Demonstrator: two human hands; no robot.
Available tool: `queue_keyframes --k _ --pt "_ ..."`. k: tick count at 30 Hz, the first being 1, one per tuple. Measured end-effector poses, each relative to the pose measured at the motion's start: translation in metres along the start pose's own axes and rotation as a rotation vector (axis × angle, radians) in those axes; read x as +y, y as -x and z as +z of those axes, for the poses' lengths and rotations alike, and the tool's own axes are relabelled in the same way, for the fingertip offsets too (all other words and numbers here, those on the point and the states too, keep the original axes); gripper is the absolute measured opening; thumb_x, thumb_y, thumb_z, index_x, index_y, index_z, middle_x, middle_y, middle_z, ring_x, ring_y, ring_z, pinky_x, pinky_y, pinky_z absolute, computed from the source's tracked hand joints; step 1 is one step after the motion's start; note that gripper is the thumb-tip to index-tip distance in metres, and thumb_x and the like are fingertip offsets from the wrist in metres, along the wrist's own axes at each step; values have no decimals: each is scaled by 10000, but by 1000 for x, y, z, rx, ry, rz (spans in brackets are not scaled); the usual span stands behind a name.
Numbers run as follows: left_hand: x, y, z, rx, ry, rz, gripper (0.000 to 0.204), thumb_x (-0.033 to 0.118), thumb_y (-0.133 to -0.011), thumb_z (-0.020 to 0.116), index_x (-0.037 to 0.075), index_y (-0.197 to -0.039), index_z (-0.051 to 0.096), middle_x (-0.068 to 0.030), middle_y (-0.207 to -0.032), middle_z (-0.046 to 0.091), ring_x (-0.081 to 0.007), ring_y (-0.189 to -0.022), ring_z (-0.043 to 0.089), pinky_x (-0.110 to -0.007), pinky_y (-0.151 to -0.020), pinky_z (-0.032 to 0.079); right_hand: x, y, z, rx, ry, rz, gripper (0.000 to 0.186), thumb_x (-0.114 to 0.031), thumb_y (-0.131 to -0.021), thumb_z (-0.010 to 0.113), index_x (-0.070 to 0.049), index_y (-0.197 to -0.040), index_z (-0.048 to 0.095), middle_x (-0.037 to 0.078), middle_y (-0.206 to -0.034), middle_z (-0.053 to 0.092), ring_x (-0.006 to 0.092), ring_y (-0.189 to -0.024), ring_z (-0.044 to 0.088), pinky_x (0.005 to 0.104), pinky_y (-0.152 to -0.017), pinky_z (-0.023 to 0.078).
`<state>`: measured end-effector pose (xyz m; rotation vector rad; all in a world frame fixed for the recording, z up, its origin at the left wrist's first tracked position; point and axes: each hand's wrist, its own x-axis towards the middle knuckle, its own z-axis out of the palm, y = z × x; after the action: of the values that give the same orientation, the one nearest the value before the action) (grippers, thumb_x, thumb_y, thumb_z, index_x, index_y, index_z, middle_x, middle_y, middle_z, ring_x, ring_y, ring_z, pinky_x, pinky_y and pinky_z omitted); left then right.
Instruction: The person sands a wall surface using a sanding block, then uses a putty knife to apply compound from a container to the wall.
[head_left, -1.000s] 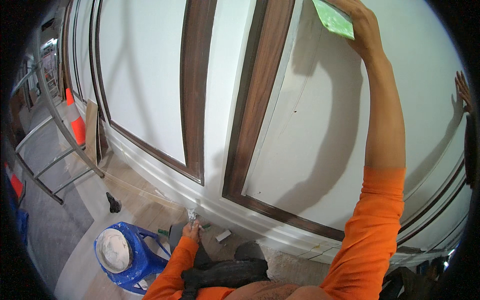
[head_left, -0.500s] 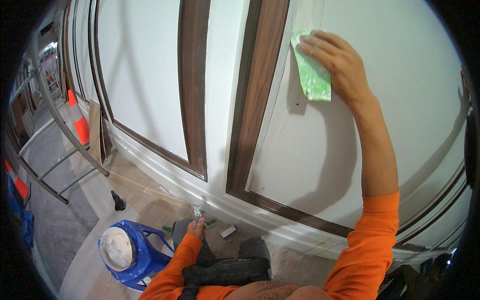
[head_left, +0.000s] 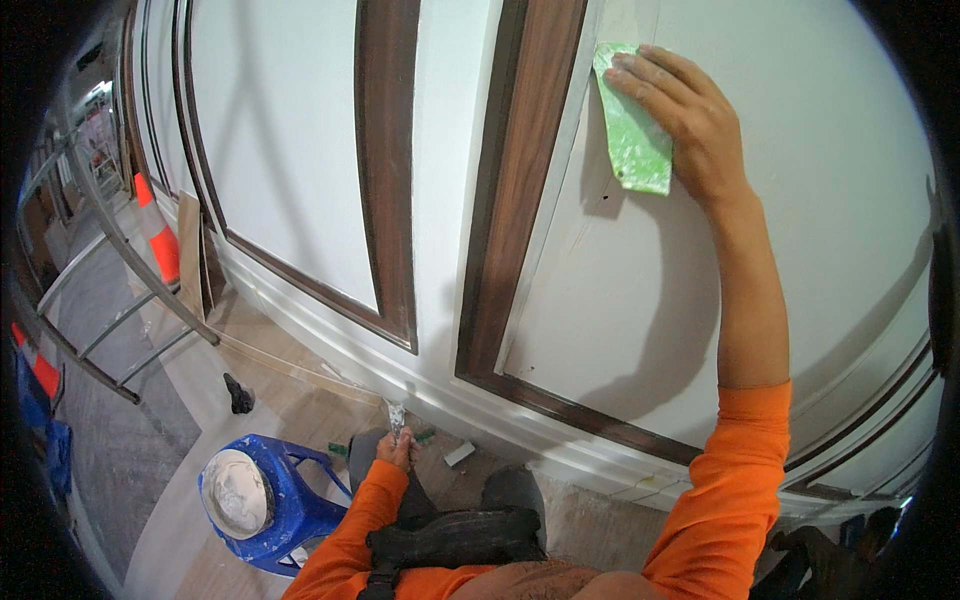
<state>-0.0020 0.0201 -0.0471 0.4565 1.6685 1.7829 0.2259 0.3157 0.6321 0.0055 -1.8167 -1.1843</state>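
My right hand reaches up to the white wall panel and grips a green plastic putty spreader, smeared with white. The spreader lies close against the panel, beside the dark brown wooden trim. A small dark spot shows on the panel just below it. Low down in front of me, my left hand is closed round a putty knife whose blade is coated in whitish filler. To its left, a round tub of white putty sits on a blue plastic stool.
A metal ladder-like frame stands at the left, near an orange-and-white cone and leaning board strips. A black object and a small pale block lie on the floor. White baseboard runs along the wall.
The view has shifted slightly. My right hand and the spreader sit a little higher beside the trim. My left hand still holds the putty knife in about the same place.
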Motion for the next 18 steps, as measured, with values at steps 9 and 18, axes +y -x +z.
queue_keyframes --k 9,18 --pt "32 14 13 -10 8 -31 462 433 -1078 615 29 -857 646 -82 -672 663 -161 -526 591 -330 -488 475 -46 45 -4 -127 -86 -34 343 -127 -920 638 -158 -1231 779 12 -1304 735 250 -1296 637 414 -1114 536" --pt "21 9 9 -12 56 -64 405 399 -1078 625 46 -882 589 -98 -731 706 -160 -533 594 -336 -492 483 -31 22 -24 -131 -172 10 380 -103 -949 614 -226 -1276 765 9 -1321 744 258 -1292 651 385 -1074 550"
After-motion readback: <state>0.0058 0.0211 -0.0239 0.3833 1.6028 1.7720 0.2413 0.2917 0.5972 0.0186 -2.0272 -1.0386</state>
